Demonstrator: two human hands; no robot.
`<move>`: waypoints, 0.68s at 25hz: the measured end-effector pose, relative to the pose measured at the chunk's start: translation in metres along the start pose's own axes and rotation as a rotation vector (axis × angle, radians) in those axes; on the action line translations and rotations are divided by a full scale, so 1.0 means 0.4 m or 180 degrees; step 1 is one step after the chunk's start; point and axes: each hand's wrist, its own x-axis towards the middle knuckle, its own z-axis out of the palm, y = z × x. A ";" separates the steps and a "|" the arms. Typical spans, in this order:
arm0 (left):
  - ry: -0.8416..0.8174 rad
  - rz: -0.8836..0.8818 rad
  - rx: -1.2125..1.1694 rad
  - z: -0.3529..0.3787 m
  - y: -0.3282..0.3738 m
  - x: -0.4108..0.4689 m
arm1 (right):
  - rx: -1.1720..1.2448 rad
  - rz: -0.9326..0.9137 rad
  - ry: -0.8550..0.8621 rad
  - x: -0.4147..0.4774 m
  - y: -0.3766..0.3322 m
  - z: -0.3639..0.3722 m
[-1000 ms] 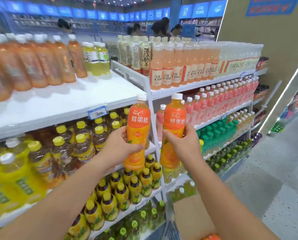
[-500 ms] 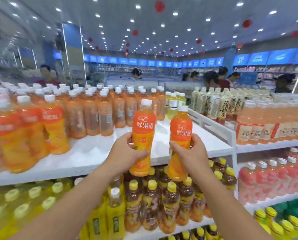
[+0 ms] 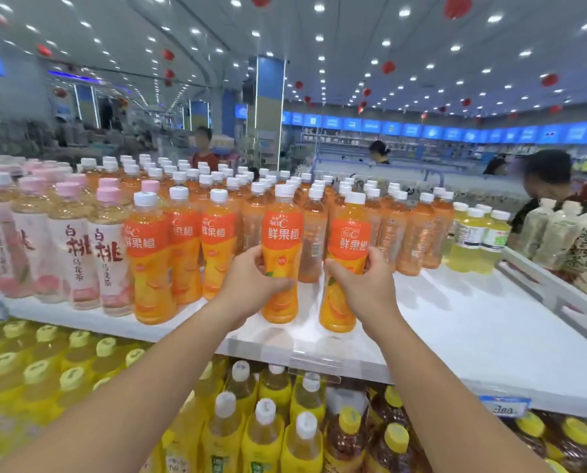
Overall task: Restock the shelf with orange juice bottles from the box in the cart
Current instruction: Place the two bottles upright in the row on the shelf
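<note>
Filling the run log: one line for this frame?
stage: placing | left hand: left orange juice bottle | right hand: right orange juice bottle | both upright at top shelf front

White ceiling (image 3: 319,46) studded with spotlights above blue wall signs (image 3: 455,133).

Pale pink peach-tea bottles with pink caps (image 3: 80,247) stand at the far left. Clear yellow-green drink bottles with white caps (image 3: 474,238) stand far right. Near, below, sit yellow-capped yellow tea bottles (image 3: 46,367) and white-capped yellow bottles (image 3: 264,435).
</note>
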 end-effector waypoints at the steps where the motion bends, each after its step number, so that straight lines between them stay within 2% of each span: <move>1: 0.0088 -0.0007 0.0058 -0.011 -0.007 0.015 | 0.0028 -0.0024 -0.0058 0.018 0.006 0.021; 7: 0.0336 0.0030 0.0250 -0.041 -0.059 0.034 | 0.0211 -0.0068 -0.0397 0.048 0.064 0.114; 14: 0.0115 0.0257 0.0133 -0.040 -0.111 0.073 | 0.0208 -0.0065 -0.0495 0.019 0.085 0.145; 17: 0.0059 0.0312 0.0351 -0.056 -0.138 0.074 | 0.0089 0.0014 -0.0651 -0.007 0.114 0.124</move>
